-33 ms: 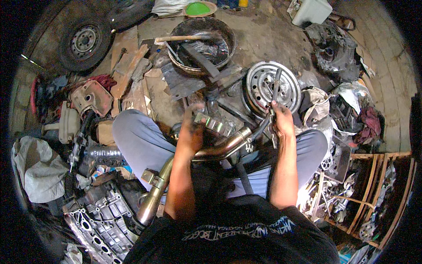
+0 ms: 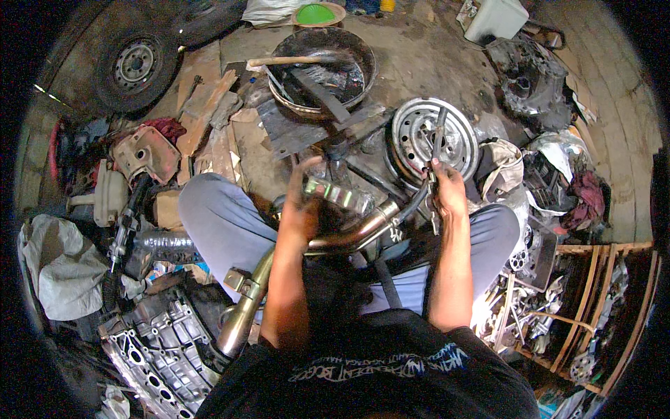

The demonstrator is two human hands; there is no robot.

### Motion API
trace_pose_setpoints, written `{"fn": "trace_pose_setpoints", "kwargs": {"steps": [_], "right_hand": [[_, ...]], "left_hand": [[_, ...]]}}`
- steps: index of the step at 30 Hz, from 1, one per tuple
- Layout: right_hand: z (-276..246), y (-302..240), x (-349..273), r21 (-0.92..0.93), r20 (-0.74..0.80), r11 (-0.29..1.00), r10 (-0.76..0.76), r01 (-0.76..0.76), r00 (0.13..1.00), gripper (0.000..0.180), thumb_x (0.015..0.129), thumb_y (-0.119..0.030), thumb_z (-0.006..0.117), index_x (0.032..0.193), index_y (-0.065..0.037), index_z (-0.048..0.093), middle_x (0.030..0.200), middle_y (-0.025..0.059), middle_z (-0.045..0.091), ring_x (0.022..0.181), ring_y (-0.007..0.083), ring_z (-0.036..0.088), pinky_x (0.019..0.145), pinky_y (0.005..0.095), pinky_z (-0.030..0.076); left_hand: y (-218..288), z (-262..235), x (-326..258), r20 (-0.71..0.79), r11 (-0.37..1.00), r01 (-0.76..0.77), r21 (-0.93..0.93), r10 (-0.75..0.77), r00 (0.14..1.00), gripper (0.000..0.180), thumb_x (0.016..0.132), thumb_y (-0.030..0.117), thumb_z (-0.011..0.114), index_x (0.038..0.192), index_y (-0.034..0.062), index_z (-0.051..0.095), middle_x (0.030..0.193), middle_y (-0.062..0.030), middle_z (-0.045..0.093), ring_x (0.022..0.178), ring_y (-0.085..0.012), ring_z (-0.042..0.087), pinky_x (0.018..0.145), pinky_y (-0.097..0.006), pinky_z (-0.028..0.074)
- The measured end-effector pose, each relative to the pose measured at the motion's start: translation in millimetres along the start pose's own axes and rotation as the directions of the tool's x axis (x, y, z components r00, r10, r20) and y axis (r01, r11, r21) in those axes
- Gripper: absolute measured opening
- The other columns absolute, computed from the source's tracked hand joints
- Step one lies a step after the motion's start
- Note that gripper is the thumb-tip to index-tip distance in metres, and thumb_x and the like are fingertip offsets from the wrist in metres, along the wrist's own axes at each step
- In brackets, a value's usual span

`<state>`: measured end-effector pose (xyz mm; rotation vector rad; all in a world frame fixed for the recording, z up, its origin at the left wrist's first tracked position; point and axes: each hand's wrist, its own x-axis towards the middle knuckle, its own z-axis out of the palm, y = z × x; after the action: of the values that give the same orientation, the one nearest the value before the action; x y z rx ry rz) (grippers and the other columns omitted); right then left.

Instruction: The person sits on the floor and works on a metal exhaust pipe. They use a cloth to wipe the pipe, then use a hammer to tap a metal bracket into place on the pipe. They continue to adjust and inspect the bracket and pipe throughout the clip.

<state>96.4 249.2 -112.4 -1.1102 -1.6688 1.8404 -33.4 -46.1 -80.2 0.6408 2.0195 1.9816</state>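
Observation:
A bent brassy metal pipe (image 2: 360, 233) with a flared end and small bracket lies across my lap, passing by my left wrist. My left hand (image 2: 301, 202) is blurred above it, fingers stretched and apart, with nothing visible in them. Beside that hand lies a shiny metal block (image 2: 340, 195) with greenish reflections. My right hand (image 2: 449, 187) is closed around a dark rod-like handle (image 2: 439, 136), whose upper end lies across a silver wheel rim (image 2: 412, 115). A dark hose (image 2: 417, 202) runs from below this hand toward the pipe's upper end.
A black basin (image 2: 359, 52) with a wooden-handled tool across it stands ahead. A tyre (image 2: 105, 77) lies far left, an engine block (image 2: 157, 349) near left. Wooden shelving (image 2: 593, 307) with metal parts is at right. Flat metal sheets (image 2: 289, 133) lie before my knees.
My left hand's fingers have lifted and spread a little away from the shiny block. The right hand, the handle and the pipe stay in place.

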Motion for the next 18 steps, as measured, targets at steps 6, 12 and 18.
{"fn": "trace_pose_setpoints", "kwargs": {"steps": [6, 12, 18], "right_hand": [[30.7, -31.3, -10.1, 0.178, 0.059, 0.983, -0.048, 0.037, 0.997, 0.025, 0.098, -0.024, 0.059, 0.094, 0.001, 0.064, 0.08, 0.0057, 0.065, 0.063, 0.0114, 0.055, 0.054, 0.0248, 0.043], [52.1, -59.7, -24.4, 0.288, 0.076, 0.957, -0.003, -0.019, 0.997, 0.029, 0.099, -0.025, 0.057, 0.1, 0.004, 0.065, 0.081, 0.0086, 0.067, 0.062, 0.0134, 0.059, 0.053, 0.0259, 0.048], [60.7, -78.7, -34.2, 0.337, 0.197, 0.941, -0.037, -0.032, 0.98, 0.035, 0.102, -0.025, 0.05, 0.109, 0.006, 0.065, 0.096, 0.0139, 0.072, 0.062, 0.0106, 0.055, 0.055, 0.0259, 0.045]], "left_hand": [[47.4, -6.9, -12.0, 0.077, 0.858, 0.263, -0.441, -0.256, 0.964, 0.015, 0.096, 0.018, 0.06, 0.103, 0.0043, 0.062, 0.081, -0.0141, 0.067, 0.071, -0.0248, 0.066, 0.067, -0.033, 0.052], [30.2, -22.5, -30.7, 0.208, 0.83, -0.212, 0.516, 0.118, 0.971, 0.029, 0.087, 0.03, 0.07, 0.098, 0.0034, 0.068, 0.089, -0.0189, 0.068, 0.078, -0.0351, 0.066, 0.069, -0.038, 0.051], [73.8, -31.6, -28.6, 0.317, 0.752, -0.046, 0.657, -0.221, 0.922, 0.03, 0.083, 0.03, 0.074, 0.099, 0.005, 0.072, 0.093, -0.0211, 0.069, 0.085, -0.0379, 0.066, 0.074, -0.041, 0.051]]}}
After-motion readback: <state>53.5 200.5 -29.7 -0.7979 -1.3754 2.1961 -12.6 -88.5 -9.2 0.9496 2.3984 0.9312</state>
